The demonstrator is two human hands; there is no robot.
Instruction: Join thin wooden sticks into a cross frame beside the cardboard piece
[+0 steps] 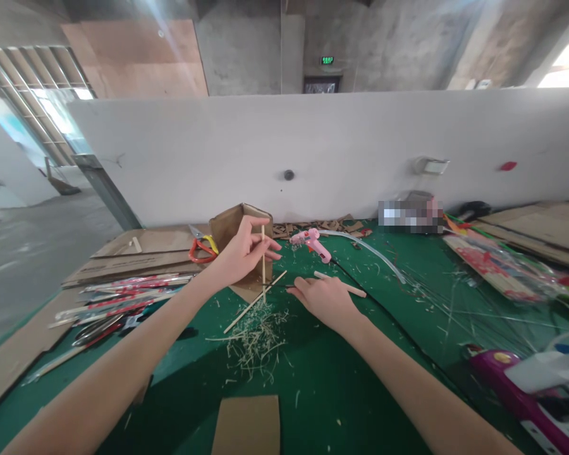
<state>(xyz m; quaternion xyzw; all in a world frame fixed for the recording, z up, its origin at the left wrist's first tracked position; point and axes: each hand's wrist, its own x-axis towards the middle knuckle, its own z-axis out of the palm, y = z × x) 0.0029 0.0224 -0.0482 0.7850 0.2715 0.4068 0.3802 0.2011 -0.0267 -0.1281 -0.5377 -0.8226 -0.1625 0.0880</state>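
My left hand [251, 249] pinches a thin wooden stick [264, 268] and holds it upright, its lower end above a pile of pale shavings [258, 341]. My right hand [325, 300] is closed around a thin dark tool, whose narrow tip [277, 286] points left and meets the stick near its lower end. Its exact kind is hidden by my fingers. A second thin stick [237, 319] lies slanted beside the shavings. Behind my right hand shows a pale wooden rod [355, 291]; whether it belongs to the tool I cannot tell. An open cardboard box [222, 224] stands behind my left hand.
A pink glue gun [315, 243] with a black cord lies ahead. Orange-handled scissors [203, 253] and wrapped stick bundles [123, 297] are at the left. A cardboard piece [246, 426] lies in front; a purple-white device [526, 392] is at the right. A white partition [218, 151] rises behind.
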